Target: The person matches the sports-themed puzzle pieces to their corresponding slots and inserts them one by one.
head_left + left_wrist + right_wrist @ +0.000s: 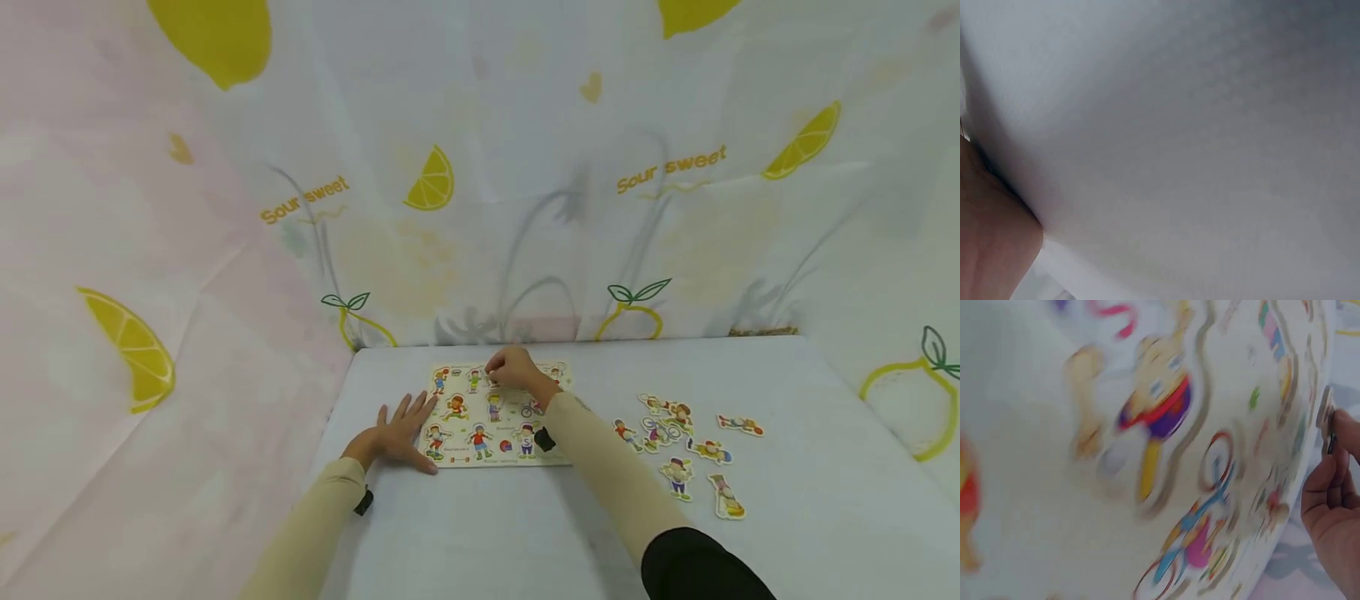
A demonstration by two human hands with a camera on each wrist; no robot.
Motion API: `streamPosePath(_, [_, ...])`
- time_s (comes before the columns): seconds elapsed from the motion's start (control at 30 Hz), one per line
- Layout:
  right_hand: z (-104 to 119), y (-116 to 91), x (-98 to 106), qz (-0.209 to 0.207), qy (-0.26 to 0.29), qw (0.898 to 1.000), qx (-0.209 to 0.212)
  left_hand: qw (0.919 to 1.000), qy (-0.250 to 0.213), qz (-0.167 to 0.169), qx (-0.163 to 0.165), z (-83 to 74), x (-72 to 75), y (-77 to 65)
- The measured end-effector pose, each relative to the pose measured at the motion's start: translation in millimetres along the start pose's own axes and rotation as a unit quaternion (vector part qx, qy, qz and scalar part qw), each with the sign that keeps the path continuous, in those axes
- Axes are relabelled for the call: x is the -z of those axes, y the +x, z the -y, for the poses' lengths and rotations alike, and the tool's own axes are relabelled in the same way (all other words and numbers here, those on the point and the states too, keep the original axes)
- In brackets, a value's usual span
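1. Black-and-beige cloth sleeve (626, 492) crosses a finely textured white table (480, 542).
2. Right hand (515, 368) pinches a flat cut-out piece (1326, 412) over the cream rectangular picture board (1029, 400).
3. Left hand (396, 436), fingers spread, lies at the board's left edge.
4. Lemon-printed white fabric (480, 258) hangs behind.

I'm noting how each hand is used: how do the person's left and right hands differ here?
The left hand has its fingers spread, while the right hand has curled fingers. The left hand shows nothing gripped; the right hand pinches a small piece. The left hand is at the left edge of the puzzle board, the right hand over its far part. Both emerge from beige sleeves.
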State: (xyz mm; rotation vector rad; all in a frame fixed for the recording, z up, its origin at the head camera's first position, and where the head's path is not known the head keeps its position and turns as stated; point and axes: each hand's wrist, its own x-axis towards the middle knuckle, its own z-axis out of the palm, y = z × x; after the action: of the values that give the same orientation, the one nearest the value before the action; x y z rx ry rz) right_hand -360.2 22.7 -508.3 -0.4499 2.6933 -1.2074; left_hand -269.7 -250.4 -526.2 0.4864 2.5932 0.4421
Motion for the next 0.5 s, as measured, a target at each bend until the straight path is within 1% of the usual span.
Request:
streamPosePath(0.13, [6,7,-10,0.006,0.017,1.0,-0.016,0.9995,0.025,0.012,0.018,1.3,-4.5,6.5])
streamPosePath(0.27, [13,13,-20,0.021,0.02,0.999,-0.03,0.9992,0.028,0.01,0.028,3.4,-4.4,7.4])
streamPosePath(0.33, [16,15,-25,0.024,0.014,0.999,-0.033,0.9992,0.028,0.008,0.027,4.1,-4.2,7.0])
streamPosePath(0.5, [22,17,-32,0.01,0.005,0.999,-0.037,0.9993,0.032,0.007,0.02,6.4,-4.3,8.5])
